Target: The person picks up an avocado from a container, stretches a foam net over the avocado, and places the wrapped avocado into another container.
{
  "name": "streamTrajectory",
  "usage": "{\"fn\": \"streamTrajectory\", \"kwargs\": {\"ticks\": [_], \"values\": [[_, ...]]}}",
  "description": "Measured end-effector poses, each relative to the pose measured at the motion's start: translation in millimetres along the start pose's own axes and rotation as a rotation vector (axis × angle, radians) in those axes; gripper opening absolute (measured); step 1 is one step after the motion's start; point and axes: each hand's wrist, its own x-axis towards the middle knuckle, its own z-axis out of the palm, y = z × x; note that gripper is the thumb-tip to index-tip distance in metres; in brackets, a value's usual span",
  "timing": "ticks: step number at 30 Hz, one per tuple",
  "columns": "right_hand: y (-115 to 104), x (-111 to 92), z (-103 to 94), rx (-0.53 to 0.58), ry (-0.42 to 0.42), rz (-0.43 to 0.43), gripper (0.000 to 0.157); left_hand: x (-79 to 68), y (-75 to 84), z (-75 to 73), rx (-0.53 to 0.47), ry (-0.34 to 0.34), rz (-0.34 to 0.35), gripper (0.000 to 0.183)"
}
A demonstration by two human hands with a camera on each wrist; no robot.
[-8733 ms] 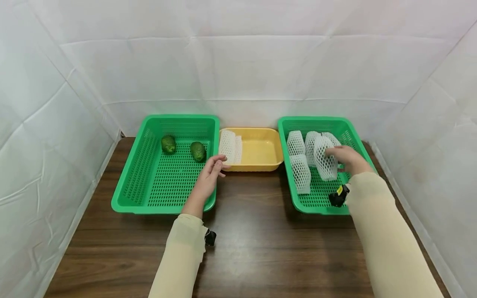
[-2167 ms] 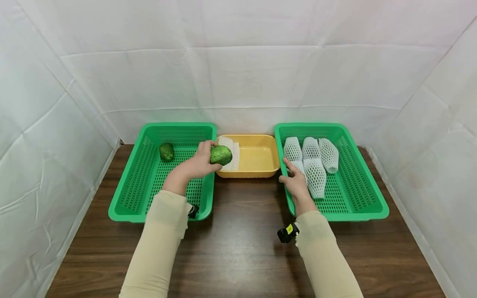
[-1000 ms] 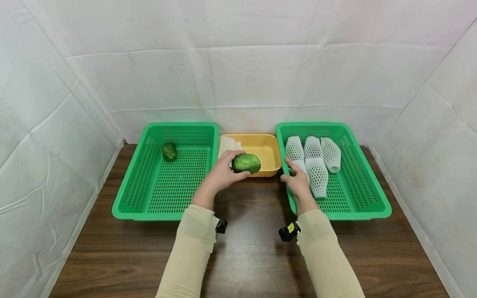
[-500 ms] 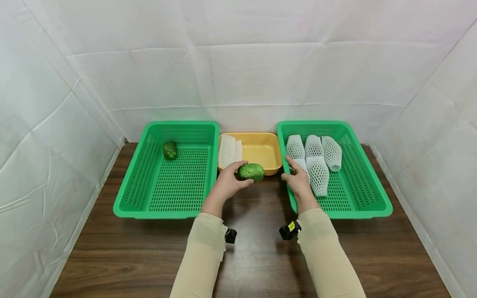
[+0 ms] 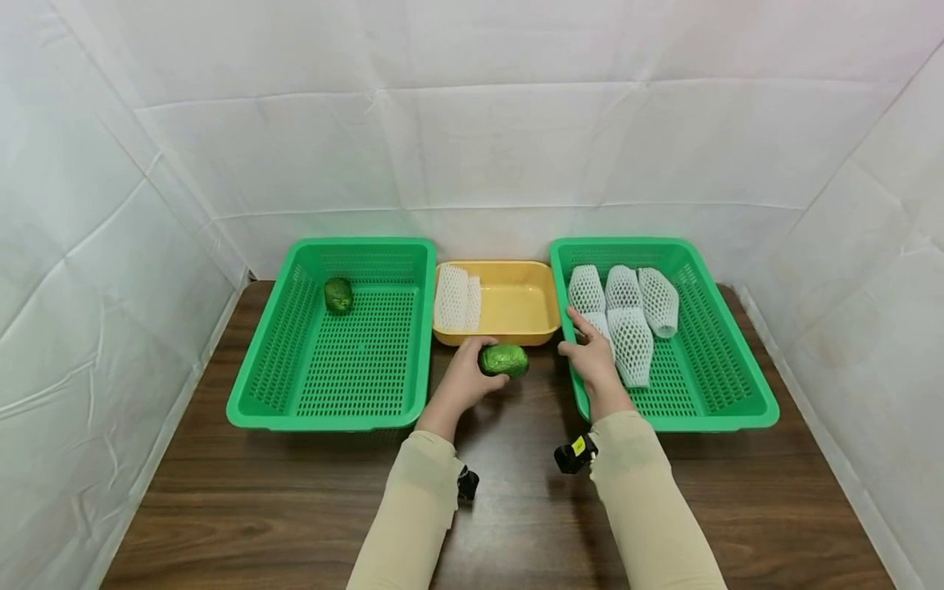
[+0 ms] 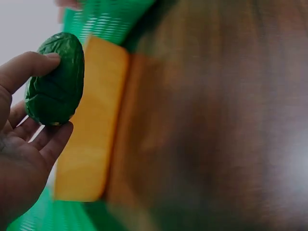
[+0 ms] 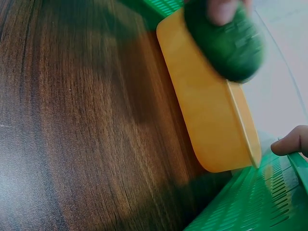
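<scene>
In the head view my left hand (image 5: 467, 377) holds a green, wrinkled, shiny oval fruit (image 5: 505, 360) by its left end, over the table in front of the yellow tray. The left wrist view shows the thumb on one side of the fruit (image 6: 58, 79) and the fingers on the other. My right hand (image 5: 593, 365) rests at the left rim of the right green basket (image 5: 745, 360), index finger and thumb extended. In the right wrist view its thumb (image 7: 291, 140) lies over the rim; the other fingers are hidden. Another green fruit (image 5: 338, 296) lies in the left green basket (image 5: 254, 360).
The yellow tray (image 5: 519, 299) stands between the two baskets, with white foam net sleeves (image 5: 452, 299) at its left end. Several fruits in white foam nets (image 5: 630, 348) lie in the right basket. A white sheet (image 5: 509, 139) closes off the back of the brown table (image 5: 516, 516).
My left hand took the fruit from the left basket, carried it right, then drew it nearer me. My right hand, earlier at a netted fruit, moved to the basket rim and stays there.
</scene>
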Motion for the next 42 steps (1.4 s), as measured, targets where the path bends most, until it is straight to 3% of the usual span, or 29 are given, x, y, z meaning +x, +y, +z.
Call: {"fn": "streamTrajectory", "kwargs": {"ticks": [9, 33, 38, 42], "values": [[1.2, 0.9, 0.5, 0.002, 0.007, 0.001, 0.071, 0.8, -22.6, 19.2, 0.002, -0.018, -0.068, 0.055], [-2.6, 0.4, 1.6, 0.017, 0.006, 0.012, 0.071, -0.8, -31.8, 23.6, -0.022, -0.038, -0.106, 0.057], [-1.6, 0.7, 1.0, 0.015, 0.007, 0.017, 0.071, -3.0, -26.2, 22.3, 0.02, -0.046, -0.099, 0.064], [-1.2, -0.1, -0.9, 0.005, 0.003, 0.017, 0.07, -10.1, -4.2, 7.8, 0.105, 0.0, -0.03, 0.067]]}}
